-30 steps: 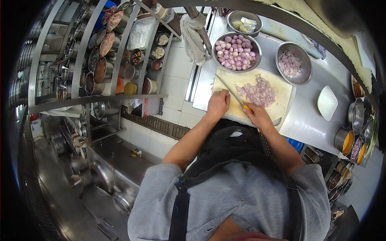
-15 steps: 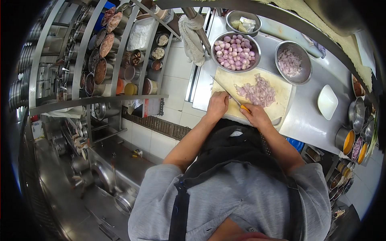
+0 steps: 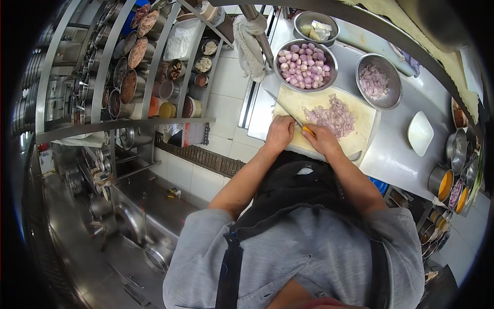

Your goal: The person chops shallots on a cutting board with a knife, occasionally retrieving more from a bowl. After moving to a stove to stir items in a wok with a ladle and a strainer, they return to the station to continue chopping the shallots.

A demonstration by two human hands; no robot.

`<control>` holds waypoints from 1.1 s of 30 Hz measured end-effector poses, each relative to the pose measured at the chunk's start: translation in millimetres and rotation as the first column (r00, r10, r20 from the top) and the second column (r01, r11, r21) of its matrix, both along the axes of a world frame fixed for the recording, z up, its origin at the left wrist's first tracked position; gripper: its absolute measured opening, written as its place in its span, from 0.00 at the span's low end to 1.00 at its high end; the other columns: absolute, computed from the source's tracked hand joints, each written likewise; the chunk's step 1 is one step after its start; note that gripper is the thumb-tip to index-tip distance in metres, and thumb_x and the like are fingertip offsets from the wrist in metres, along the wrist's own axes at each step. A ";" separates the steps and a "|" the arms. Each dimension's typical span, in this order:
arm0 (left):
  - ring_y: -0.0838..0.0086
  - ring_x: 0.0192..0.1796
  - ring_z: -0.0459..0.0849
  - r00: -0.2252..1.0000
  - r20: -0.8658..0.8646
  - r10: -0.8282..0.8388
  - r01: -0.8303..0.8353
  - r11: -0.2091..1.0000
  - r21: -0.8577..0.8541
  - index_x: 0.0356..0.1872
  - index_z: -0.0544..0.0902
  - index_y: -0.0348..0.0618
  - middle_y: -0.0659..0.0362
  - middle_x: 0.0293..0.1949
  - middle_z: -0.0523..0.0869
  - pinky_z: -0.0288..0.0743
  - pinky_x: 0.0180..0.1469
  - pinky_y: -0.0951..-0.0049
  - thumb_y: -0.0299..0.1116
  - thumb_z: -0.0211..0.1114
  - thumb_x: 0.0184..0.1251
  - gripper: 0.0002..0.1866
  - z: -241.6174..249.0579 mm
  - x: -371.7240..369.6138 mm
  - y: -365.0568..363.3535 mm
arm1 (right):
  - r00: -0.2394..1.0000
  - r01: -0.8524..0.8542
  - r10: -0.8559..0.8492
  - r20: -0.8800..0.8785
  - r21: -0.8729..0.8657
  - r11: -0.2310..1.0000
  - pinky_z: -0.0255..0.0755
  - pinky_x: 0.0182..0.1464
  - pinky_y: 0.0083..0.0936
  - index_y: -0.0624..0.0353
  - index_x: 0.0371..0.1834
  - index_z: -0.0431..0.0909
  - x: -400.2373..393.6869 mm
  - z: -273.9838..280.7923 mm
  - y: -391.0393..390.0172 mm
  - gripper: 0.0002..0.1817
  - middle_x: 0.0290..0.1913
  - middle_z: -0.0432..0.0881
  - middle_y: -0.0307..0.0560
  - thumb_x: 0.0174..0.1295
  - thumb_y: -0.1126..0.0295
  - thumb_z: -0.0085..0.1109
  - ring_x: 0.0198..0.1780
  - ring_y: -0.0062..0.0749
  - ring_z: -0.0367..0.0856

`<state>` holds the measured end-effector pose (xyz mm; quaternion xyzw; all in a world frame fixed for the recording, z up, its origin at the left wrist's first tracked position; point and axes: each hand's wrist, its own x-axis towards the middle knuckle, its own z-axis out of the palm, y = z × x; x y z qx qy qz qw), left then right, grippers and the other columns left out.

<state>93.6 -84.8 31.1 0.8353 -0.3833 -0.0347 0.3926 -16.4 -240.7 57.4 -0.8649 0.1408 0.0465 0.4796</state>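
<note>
My right hand (image 3: 324, 142) grips the orange handle of a kitchen knife (image 3: 281, 106). The blade points up and left across the pale cutting board (image 3: 361, 105). My left hand (image 3: 280, 134) is closed at the board's lower left edge, its knuckles close beside the blade. Whatever its curled fingers hold, if anything, is hidden under them. Sliced shallots (image 3: 333, 116) lie in a loose heap on the board, to the right of the knife. Just behind the board stands a steel bowl (image 3: 333, 81) full of whole peeled shallots (image 3: 302, 64).
A perforated steel colander (image 3: 395, 92) with cut shallots stands right of the board. Behind is a smaller bowl (image 3: 337, 36) with pale pieces. A white dish (image 3: 420, 134) and several pots line the right side. A metal shelf rack (image 3: 149, 122) with food containers stands left.
The knife has slid forward and left past my left hand, its handle now nearer my left fingers. My right hand moved along with it. The whole view has shifted slightly.
</note>
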 end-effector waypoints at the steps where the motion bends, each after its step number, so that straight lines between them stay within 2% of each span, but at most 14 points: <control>1: 0.49 0.37 0.81 1.000 0.001 -0.002 0.002 1.000 0.001 0.33 0.81 0.38 0.47 0.30 0.83 0.76 0.41 0.53 0.22 0.63 0.59 0.03 0.5 0.8 0.6 | 1.000 0.010 -0.010 -0.018 0.000 1.000 0.75 0.47 0.44 0.61 0.47 0.83 1.6 -0.4 0.8 0.17 0.40 0.84 0.61 0.67 0.59 0.59 0.44 0.59 0.82; 4: 0.50 0.38 0.80 1.000 -0.007 -0.028 0.028 0.999 0.018 0.32 0.80 0.37 0.48 0.31 0.83 0.75 0.43 0.54 0.21 0.62 0.59 0.02 0.1 2.0 -0.5 | 0.998 0.059 -0.059 -0.004 0.032 0.998 0.75 0.46 0.44 0.61 0.46 0.83 -7.4 7.8 -2.1 0.16 0.40 0.84 0.61 0.68 0.59 0.59 0.44 0.59 0.82; 7: 0.50 0.38 0.80 1.000 -0.018 -0.017 0.017 1.000 -0.003 0.32 0.80 0.37 0.48 0.31 0.82 0.75 0.43 0.54 0.21 0.62 0.59 0.02 0.4 0.5 0.3 | 0.999 0.035 -0.035 -0.006 0.034 0.999 0.74 0.46 0.44 0.62 0.46 0.83 -14.9 20.1 -3.9 0.16 0.40 0.84 0.61 0.68 0.59 0.59 0.44 0.59 0.82; 14: 0.50 0.38 0.79 1.000 -0.007 -0.028 0.028 1.000 -0.008 0.31 0.79 0.37 0.48 0.30 0.82 0.75 0.42 0.55 0.21 0.62 0.59 0.01 0.9 2.0 -0.2 | 0.998 0.053 -0.055 0.033 0.037 0.998 0.74 0.45 0.44 0.62 0.46 0.83 0.0 2.7 3.6 0.16 0.39 0.83 0.62 0.68 0.59 0.59 0.43 0.58 0.82; 20: 0.50 0.38 0.79 1.000 -0.011 -0.006 0.006 1.000 -0.022 0.31 0.79 0.37 0.48 0.30 0.82 0.75 0.42 0.54 0.21 0.63 0.60 0.01 -2.2 0.8 -0.6 | 0.988 0.068 -0.053 -0.147 0.097 0.993 0.74 0.44 0.44 0.62 0.45 0.83 -11.5 20.3 -3.0 0.16 0.39 0.83 0.62 0.68 0.58 0.59 0.42 0.59 0.82; 26: 0.50 0.38 0.80 1.000 0.009 -0.008 0.009 1.000 -0.024 0.30 0.79 0.37 0.48 0.30 0.82 0.75 0.42 0.54 0.22 0.63 0.60 0.02 -1.9 1.3 -0.8 | 0.999 0.047 -0.046 -0.013 0.065 0.997 0.74 0.43 0.43 0.61 0.46 0.83 3.6 1.0 1.6 0.17 0.38 0.84 0.61 0.67 0.58 0.60 0.40 0.58 0.82; 28: 0.50 0.38 0.80 1.000 0.008 -0.009 0.009 1.000 -0.022 0.30 0.79 0.37 0.48 0.30 0.82 0.75 0.43 0.54 0.22 0.63 0.60 0.02 -2.5 1.5 -1.8 | 0.989 0.111 -0.098 -0.112 0.116 0.987 0.74 0.43 0.42 0.61 0.48 0.83 -0.6 8.0 0.0 0.17 0.37 0.84 0.61 0.67 0.58 0.60 0.39 0.56 0.83; 33: 0.50 0.38 0.80 1.000 -0.017 0.021 -0.021 1.000 -0.014 0.32 0.80 0.37 0.47 0.32 0.83 0.76 0.44 0.55 0.22 0.63 0.60 0.01 -1.2 -0.7 -1.6 | 0.982 0.126 -0.110 -0.152 0.097 0.987 0.75 0.41 0.41 0.60 0.48 0.84 -15.9 16.1 -10.0 0.17 0.36 0.84 0.61 0.67 0.58 0.61 0.37 0.55 0.83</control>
